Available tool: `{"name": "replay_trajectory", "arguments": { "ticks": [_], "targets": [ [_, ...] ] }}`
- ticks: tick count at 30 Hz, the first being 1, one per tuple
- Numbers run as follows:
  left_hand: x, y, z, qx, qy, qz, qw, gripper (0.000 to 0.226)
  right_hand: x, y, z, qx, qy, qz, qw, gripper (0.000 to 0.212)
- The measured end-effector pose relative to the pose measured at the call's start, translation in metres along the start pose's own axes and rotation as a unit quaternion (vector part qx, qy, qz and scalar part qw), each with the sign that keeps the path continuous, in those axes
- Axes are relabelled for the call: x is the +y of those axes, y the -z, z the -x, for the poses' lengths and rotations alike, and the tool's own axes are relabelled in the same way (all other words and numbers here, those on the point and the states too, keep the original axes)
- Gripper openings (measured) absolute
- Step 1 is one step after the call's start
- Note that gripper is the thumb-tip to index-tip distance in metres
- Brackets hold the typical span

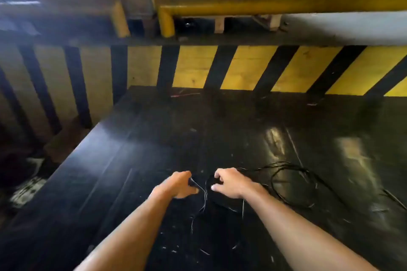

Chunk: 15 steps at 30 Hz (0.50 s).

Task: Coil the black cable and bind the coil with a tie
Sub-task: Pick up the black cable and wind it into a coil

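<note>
A thin black cable [278, 174] lies in loose loops on the glossy black table [154, 138], mostly to the right of my hands. My left hand [179, 185] is closed around a strand of it near the table's middle. My right hand [231, 182] pinches the cable a short way to the right, fingers curled. Between the two hands several strands cross and hang down toward me [204, 200]. The black cable is hard to tell from the dark surface. I see no tie.
A yellow-and-black striped wall [242, 68] rises behind the table. Above it runs a yellow guard rail [264, 4]. The table's left edge [72, 156] drops to a dark floor. Small light scraps dot the near surface.
</note>
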<state>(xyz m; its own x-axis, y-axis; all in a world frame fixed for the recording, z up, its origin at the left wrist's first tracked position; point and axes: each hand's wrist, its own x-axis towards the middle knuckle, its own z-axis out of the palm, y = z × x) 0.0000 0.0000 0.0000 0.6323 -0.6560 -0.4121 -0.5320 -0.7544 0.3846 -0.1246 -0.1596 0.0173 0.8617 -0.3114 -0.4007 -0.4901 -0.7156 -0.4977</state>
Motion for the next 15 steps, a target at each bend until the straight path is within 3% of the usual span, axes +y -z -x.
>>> {"name": "replay_trajectory", "arguments": {
  "ticks": [3,6,9,12,15],
  "targets": [
    [-0.016,-0.031,0.005,-0.032,0.004,-0.004,0.999,0.047,-0.005,-0.043,-0.012,-0.006,0.009,-0.007,1.0,0.042],
    [-0.023,-0.046,0.008,0.0,0.008,-0.013,1.0,0.052,-0.009,-0.077,-0.017,0.011,-0.017,-0.022,1.0,0.039],
    [-0.018,-0.055,0.013,-0.007,0.004,-0.013,1.0,0.049,-0.012,-0.091,-0.02,0.053,-0.036,-0.013,0.998,0.022],
    [-0.009,-0.064,0.022,-0.05,0.0,-0.003,0.999,0.051,-0.017,-0.086,-0.016,0.066,-0.051,-0.11,0.99,0.019],
    [-0.003,-0.051,0.027,-0.055,0.007,0.054,0.997,0.066,-0.027,-0.056,-0.005,0.084,0.002,-0.195,0.977,0.022]
  ]
}}
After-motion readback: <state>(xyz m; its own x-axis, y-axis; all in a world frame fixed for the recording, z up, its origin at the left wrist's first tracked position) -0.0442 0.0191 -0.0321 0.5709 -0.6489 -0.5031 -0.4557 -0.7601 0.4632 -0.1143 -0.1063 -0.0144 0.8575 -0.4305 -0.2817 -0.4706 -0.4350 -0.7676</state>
